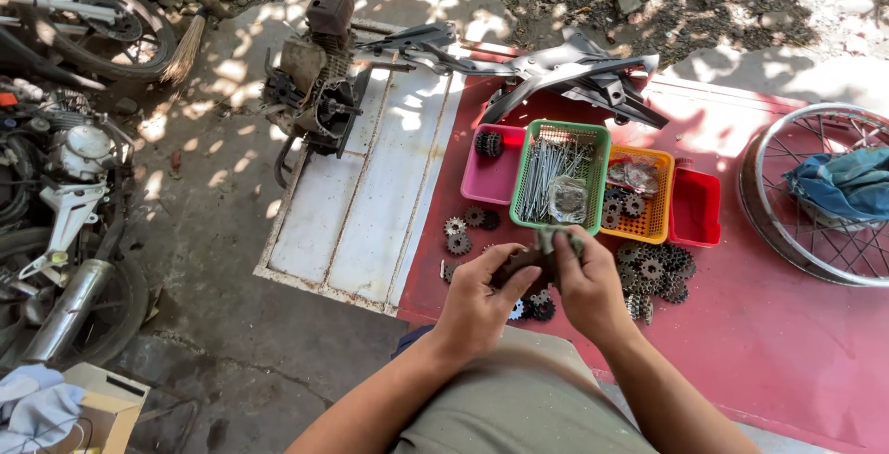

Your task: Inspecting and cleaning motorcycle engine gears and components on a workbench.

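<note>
Both hands, left [477,301] and right [585,289], meet with fingers curled.

A small dark metal part [520,264] sits pinched between both hands just above the person's lap, half wrapped in a grimy grey-green rag [558,240] that bunches at its two o'clock side; the part's shape is mostly hidden, with toothed steel sprockets [651,269] scattered on the red mat [787,343] at its three o'clock
</note>
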